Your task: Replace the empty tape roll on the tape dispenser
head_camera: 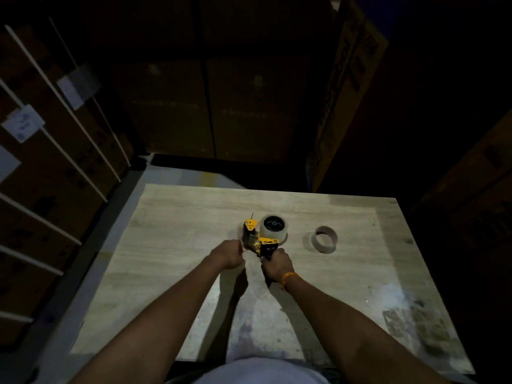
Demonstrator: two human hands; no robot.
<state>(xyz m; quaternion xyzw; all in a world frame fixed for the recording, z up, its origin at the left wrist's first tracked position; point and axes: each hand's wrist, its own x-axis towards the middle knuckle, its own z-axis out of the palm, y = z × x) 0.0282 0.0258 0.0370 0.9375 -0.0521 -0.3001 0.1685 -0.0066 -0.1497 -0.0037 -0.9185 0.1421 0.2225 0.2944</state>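
A yellow and black tape dispenser lies on its side in the middle of the pale wooden table. A full roll of clear tape sits on its hub. My right hand is closed around the black handle. My left hand is closed at the dispenser's front end, fingers pinched by the roller and blade area; whether it holds the tape end is too dark to tell. An empty brown cardboard core stands on the table to the right of the dispenser, apart from both hands.
Stacked cardboard boxes stand behind the table, and more rise at the right. Strapped cartons with white labels line the left side. The table's right front surface is stained and worn.
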